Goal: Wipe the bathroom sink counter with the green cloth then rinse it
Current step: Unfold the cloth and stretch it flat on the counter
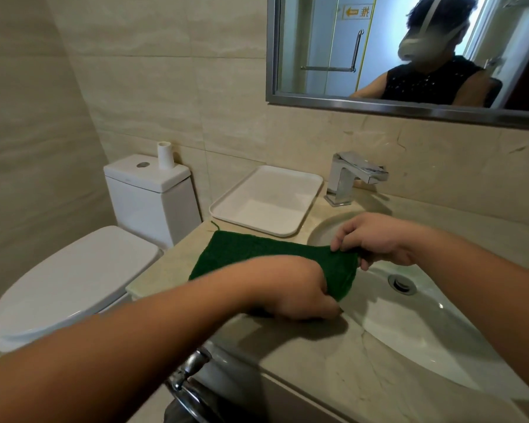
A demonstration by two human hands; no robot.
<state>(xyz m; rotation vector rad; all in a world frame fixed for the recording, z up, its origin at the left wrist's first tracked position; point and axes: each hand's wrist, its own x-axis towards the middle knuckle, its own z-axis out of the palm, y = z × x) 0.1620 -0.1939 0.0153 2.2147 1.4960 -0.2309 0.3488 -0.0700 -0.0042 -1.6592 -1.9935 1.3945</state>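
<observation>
Cloth point(251, 254) of dark green is spread on the pale stone tabletop point(318, 361), between a white tray point(266, 199) and the front edge, just left of the sink point(434, 325). Its right end is lifted off the surface and held over the rim of the sink. The near right corner is gripped by the left hand point(297, 288), whose fingers are curled round the fabric. The far right corner is pinched between thumb and fingers of the right hand point(376, 239), which is held above the sink. A drain point(402, 283) is seen in the bowl, and a chrome tap point(348, 178) is mounted behind it. A toilet point(74, 279) with its lid down is placed left of the tabletop, and a paper roll point(165, 154) is stood upright on its tank. A mirror point(409, 56) is hung on the wall above.
</observation>
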